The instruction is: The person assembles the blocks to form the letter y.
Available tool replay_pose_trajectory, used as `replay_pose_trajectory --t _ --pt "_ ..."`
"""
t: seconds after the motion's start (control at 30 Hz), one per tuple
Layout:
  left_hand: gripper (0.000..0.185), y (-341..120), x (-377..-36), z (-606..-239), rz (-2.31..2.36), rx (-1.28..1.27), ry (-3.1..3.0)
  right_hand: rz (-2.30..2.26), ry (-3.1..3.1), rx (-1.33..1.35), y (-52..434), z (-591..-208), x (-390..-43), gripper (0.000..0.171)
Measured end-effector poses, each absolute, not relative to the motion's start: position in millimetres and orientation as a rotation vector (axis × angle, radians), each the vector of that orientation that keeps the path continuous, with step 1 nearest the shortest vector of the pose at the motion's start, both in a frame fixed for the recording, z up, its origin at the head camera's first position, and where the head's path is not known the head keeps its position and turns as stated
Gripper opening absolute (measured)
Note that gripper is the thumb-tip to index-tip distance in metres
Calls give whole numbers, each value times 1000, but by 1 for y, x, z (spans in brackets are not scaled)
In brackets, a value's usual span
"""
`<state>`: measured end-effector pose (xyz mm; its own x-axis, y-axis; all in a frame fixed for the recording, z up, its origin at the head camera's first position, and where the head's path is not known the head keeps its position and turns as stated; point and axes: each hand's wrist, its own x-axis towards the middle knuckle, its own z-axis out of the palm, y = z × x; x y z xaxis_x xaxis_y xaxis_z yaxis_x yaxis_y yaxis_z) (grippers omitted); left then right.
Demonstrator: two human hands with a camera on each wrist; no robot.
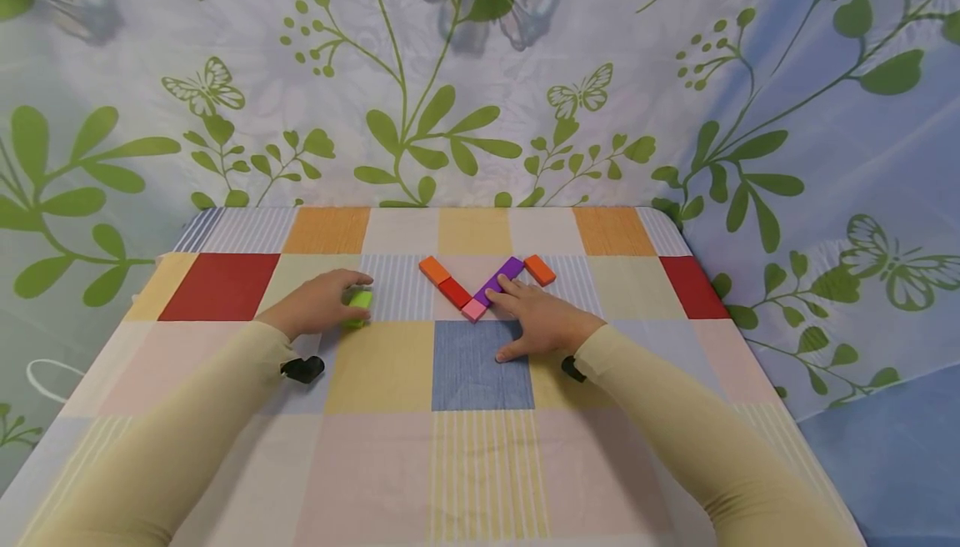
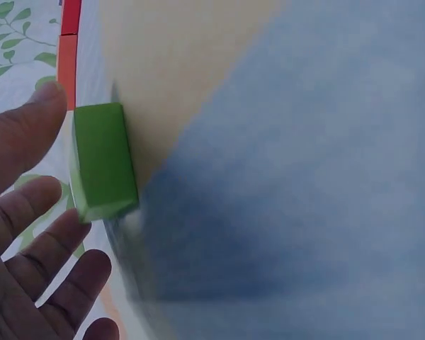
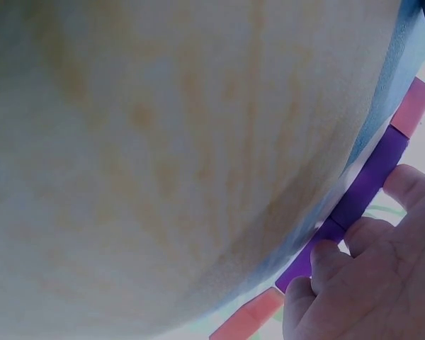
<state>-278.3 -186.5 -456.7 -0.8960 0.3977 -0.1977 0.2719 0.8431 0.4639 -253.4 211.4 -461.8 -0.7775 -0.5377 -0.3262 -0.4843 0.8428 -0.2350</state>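
My left hand (image 1: pixel 315 305) is beside a green block (image 1: pixel 360 307) on the cloth. In the left wrist view the thumb and fingers are spread apart at the near side of the green block (image 2: pixel 104 159), not closed round it. My right hand (image 1: pixel 547 318) lies with extended fingertips on a row of two purple blocks (image 1: pixel 512 268). A pink block (image 1: pixel 474 310) meets the lower end of that row. From it a red block (image 1: pixel 454 293) and an orange block (image 1: pixel 432 270) run up to the left, making a V.
A separate orange-red block (image 1: pixel 539 270) lies just right of the purple row's far end. The table has a patchwork cloth (image 1: pixel 375 480). Behind it hangs a leaf-patterned curtain (image 1: pixel 450 172), with more of it along the right side.
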Motion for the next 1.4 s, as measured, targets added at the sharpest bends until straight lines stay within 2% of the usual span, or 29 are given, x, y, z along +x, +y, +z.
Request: replay_pose_trajectory --t 0.47,1.4 --pt "67 -205 -261 -458 679 493 2697 -202 2640 -770 212 -462 -253 115" --pt "60 -206 -261 -461 676 506 2718 -211 2633 -759 212 -460 -252 114"
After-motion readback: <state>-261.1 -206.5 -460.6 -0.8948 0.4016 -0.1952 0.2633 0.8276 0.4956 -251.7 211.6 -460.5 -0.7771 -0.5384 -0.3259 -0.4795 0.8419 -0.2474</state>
